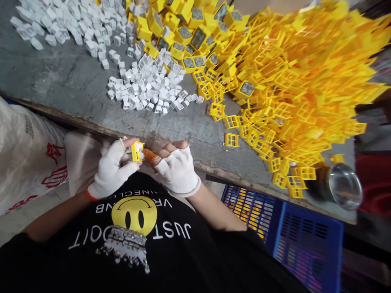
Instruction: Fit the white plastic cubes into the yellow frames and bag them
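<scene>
Yellow plastic housing (134, 151), white insert (139, 147) inside, pinched by my left hand (112, 167); right hand (181, 171) just beside that grip, its hold I cannot tell; apparently fingertip adjustment, calling for steady support.

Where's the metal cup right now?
In the head view, the metal cup is at the near right corner of the table, just right of the small yellow frames.

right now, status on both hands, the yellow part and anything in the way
Left hand holding small yellow case, white inside; right hand's orange-covered finger at its side; hollow white pieces, yellow frames heaped beyond
</scene>
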The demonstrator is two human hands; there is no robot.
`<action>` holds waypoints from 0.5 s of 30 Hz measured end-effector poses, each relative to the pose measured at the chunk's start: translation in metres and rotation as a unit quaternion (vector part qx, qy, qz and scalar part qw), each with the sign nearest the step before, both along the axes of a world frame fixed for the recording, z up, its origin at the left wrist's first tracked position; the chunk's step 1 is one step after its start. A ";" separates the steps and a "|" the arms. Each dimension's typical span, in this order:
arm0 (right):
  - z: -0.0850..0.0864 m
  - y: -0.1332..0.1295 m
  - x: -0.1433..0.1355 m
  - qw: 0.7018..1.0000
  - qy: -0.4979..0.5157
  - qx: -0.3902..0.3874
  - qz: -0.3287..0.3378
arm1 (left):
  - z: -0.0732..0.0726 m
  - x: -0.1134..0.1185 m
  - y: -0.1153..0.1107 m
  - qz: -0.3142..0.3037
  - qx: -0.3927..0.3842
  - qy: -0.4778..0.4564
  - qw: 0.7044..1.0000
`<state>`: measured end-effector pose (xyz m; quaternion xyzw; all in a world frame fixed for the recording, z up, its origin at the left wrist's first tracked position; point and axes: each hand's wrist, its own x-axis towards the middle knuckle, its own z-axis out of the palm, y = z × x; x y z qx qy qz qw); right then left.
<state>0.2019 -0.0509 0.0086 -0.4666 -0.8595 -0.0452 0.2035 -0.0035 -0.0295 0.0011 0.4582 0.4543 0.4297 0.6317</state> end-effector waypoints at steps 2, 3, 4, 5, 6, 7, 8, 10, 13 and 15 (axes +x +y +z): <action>0.001 0.002 -0.001 0.999 -0.029 -0.010 0.010 | -0.002 0.001 0.002 0.004 0.006 0.016 1.000; 0.000 0.007 0.002 0.999 -0.038 -0.023 0.010 | -0.004 0.001 0.003 0.007 0.006 0.021 1.000; -0.001 0.015 0.007 0.998 -0.043 -0.040 -0.002 | -0.004 0.002 0.004 0.010 0.001 0.022 1.000; -0.002 0.027 0.015 0.997 -0.041 -0.058 -0.031 | -0.005 0.003 0.005 0.012 -0.009 0.016 1.000; -0.004 0.042 0.024 0.994 -0.036 -0.076 -0.075 | -0.004 0.004 0.007 0.017 -0.025 -0.001 1.000; -0.006 0.058 0.033 0.987 -0.029 -0.091 -0.126 | -0.004 0.006 0.008 0.023 -0.048 -0.026 0.998; -0.007 0.075 0.041 0.979 -0.024 -0.104 -0.172 | -0.002 0.007 0.010 0.027 -0.076 -0.055 0.995; -0.011 0.105 0.053 0.968 -0.022 -0.128 -0.216 | 0.002 0.009 0.011 0.030 -0.134 -0.114 0.984; -0.019 0.130 0.058 0.967 -0.032 -0.151 -0.203 | 0.007 0.009 0.012 0.027 -0.169 -0.166 0.971; -0.023 0.131 0.059 0.968 -0.031 -0.146 -0.202 | 0.007 0.008 0.011 0.029 -0.164 -0.182 0.969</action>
